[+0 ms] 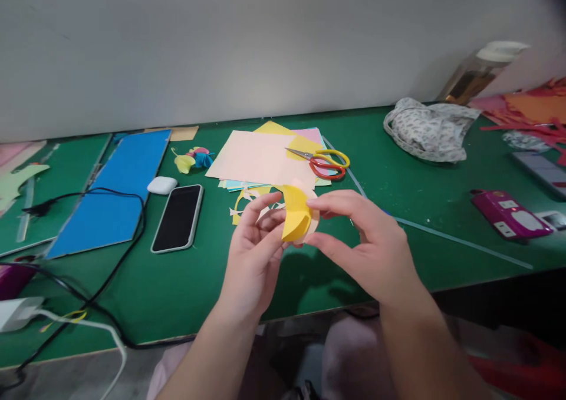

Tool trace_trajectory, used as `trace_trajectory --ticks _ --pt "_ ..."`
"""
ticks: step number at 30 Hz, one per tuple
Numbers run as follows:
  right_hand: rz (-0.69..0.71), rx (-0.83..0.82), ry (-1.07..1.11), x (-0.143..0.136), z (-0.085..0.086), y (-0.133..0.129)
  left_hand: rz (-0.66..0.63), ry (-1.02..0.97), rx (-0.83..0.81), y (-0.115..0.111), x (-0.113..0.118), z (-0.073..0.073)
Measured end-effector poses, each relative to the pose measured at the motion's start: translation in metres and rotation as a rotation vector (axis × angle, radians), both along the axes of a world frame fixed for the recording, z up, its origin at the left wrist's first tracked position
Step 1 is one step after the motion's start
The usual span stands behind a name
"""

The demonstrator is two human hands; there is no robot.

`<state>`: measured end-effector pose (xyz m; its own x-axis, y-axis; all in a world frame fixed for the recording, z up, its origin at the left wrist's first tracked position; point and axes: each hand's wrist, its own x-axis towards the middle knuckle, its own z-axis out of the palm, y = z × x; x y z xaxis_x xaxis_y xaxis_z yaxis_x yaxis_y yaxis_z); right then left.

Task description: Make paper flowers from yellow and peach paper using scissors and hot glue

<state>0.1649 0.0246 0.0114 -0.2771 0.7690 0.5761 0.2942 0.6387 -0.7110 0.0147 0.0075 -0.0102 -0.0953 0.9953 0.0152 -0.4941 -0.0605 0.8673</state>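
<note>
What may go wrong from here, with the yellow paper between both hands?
The curled yellow paper might shift against the pale paper or crease if the left hand or right hand presses too hard. The scissors lie on the paper stack, tip exposed, so a reaching hand might be pricked.

Left hand (259, 244) loosely curled, close beside the right hand (375, 238) in a thumb-and-finger pinch.
</note>
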Motion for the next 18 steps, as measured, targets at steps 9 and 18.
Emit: trace_trajectory --ticks 9,18 --pt "-0.078 -0.072 -0.017 0.002 -0.002 -0.001 -0.131 0.232 0.128 0.0 -0.006 -0.004" --pt "-0.084 -0.094 -0.088 0.003 -0.001 0.001 -0.024 0.971 0.413 -0.003 -0.025 0.006"
